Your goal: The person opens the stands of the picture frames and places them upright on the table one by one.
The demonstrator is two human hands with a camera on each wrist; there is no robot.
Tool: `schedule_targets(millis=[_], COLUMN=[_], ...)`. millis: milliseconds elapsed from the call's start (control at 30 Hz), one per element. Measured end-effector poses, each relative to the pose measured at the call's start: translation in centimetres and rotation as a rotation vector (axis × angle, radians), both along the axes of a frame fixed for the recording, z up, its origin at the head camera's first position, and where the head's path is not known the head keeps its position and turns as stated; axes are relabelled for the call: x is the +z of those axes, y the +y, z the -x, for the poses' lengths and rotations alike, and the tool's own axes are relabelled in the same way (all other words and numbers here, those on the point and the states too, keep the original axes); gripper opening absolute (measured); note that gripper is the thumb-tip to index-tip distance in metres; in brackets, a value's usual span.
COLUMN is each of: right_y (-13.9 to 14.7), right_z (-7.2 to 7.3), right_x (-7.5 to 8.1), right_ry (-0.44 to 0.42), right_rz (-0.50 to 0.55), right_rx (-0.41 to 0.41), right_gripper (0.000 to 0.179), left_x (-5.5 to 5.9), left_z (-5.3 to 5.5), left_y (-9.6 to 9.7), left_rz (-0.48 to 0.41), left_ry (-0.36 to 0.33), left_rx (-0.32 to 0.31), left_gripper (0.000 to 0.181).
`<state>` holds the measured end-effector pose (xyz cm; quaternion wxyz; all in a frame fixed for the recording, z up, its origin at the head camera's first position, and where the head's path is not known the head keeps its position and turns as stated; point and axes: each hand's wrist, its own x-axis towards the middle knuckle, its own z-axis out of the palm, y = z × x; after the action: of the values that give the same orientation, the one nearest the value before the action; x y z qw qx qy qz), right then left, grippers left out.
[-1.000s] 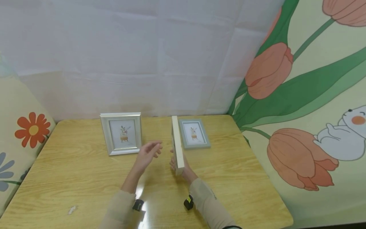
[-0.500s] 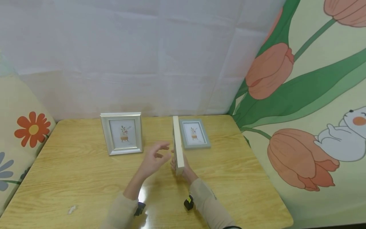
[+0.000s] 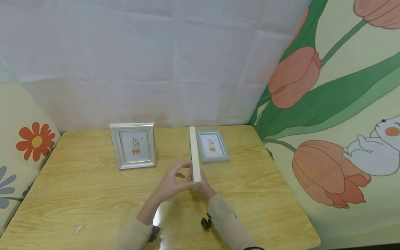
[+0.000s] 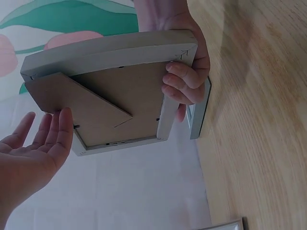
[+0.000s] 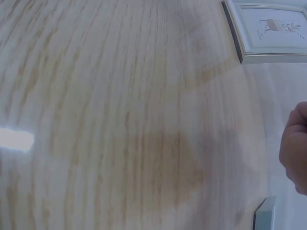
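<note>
My right hand (image 3: 204, 182) grips the lower edge of a cream picture frame (image 3: 194, 152), held upright and edge-on. In the left wrist view, the curled fingers (image 4: 184, 81) of that hand wrap the frame's border. The frame's brown back faces my left hand (image 3: 172, 180), and a hinged stand leg (image 4: 72, 93) tilts out from it. Extended fingertips of my left hand meet the free end of this leg in the left wrist view. A silver picture frame (image 3: 133, 146) stands to the left, and a grey-blue picture frame (image 3: 214, 146) sits to the right; both show a potted-plant print.
A wooden table (image 3: 93, 198) carries everything, its far edge against a pale cloth backdrop (image 3: 125, 69). A tulip-printed wall covering (image 3: 328, 139) rises along the right side. A small white mark (image 3: 78, 228) shows on the tabletop at front left.
My left hand has moved right from beside the silver frame to the back of the cream frame. My right hand and its frame have stayed nearly still.
</note>
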<state>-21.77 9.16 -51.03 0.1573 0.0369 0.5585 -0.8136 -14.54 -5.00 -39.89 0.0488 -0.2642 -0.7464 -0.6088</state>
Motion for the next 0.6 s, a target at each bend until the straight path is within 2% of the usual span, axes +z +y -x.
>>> schedule_targets(millis=[167,233,300,500,567,600], right_y=[-0.1,-0.1,-0.1,-0.1,-0.1,-0.1], right_z=[0.0,0.0,-0.1,-0.2,-0.2,-0.3], right_x=[-0.1,-0.1,0.0,0.1,0.2,0.2], right_ry=[-0.067,-0.085,-0.092,-0.024,-0.012,-0.01], right_rz=[-0.011,-0.003,0.018,0.066,0.064,0.064], right_rx=[-0.006,-0.003,0.0,-0.015,-0.021,-0.024], right_gripper=[0.042,0.043,0.041,0.027,0.025,0.025], left_x=[-1.9,-2.2,-2.4,-2.5,-2.2,-1.7], left_z=[0.7,0.8,0.9,0.9,0.8,0.6], left_y=[0.1,0.1,0.1,0.1,0.2,0.2], left_rz=[0.038,0.045,0.041,0.052,0.051,0.049], left_ry=[-0.008,-0.003,0.006,0.038,0.026,0.021], left_rx=[0.017,0.019,0.018,0.035,0.039,0.038], left_gripper=[0.063,0.064,0.064,0.059,0.058,0.057])
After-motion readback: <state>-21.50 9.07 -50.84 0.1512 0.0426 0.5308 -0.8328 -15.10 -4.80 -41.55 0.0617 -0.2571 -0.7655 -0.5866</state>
